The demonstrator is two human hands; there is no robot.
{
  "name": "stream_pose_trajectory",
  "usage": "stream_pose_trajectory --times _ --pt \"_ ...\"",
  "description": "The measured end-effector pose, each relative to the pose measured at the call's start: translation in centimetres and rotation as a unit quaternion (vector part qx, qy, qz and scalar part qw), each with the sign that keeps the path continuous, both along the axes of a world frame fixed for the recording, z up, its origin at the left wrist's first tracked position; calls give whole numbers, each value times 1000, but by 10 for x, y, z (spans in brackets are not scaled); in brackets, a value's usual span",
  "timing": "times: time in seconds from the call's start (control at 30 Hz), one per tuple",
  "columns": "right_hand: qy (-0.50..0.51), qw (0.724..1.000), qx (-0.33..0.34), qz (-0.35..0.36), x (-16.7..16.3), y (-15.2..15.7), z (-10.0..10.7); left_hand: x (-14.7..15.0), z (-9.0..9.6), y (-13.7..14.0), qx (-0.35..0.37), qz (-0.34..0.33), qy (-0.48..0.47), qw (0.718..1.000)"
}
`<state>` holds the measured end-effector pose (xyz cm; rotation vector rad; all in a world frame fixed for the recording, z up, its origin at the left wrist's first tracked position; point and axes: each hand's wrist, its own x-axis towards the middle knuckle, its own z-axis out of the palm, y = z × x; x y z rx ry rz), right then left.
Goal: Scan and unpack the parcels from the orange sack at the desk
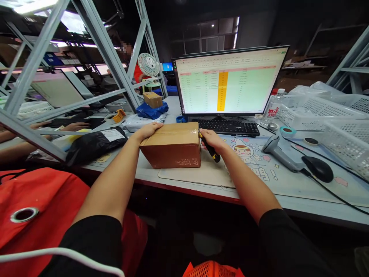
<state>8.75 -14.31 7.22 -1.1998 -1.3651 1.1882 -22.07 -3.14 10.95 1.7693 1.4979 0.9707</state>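
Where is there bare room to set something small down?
The mat shows bare between the right forearm and barcode scanner; a narrow strip fronts the box. Crowded: left around the black parcel, right around the mouse and white baskets.

A brown box (175,156) sits near the front edge of the bench (142,167). The left hand (148,130) is on the left end of its top. The right hand (212,140) holds a black and yellow cutter (213,152) at the box's right end. Toward the back edge, a big screen (198,90) stands behind a black keyboard (236,126). Toward the right, a gray scanner (284,157) lies beside a black mouse (318,168).
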Motion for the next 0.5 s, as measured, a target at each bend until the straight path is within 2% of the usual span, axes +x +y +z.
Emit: stream_pose_trajectory --times 0.07,0.13,0.27,0.43,0.5 --pt "-31 998 8 -49 -11 -2 -1 1 0 -1 -3 5 -7 1000" --pt "-42 997 8 -60 -16 -5 -3 2 -1 -2 -10 11 -18 1000" --pt "-62 998 2 -26 -12 -20 -6 5 -3 -5 -34 20 -40 998" --pt "-70 995 14 65 1 -36 -6 12 -3 -12 -25 30 -36 999" --pt "-65 997 14 46 6 -34 -9 13 -2 -16 0 44 -28 999"
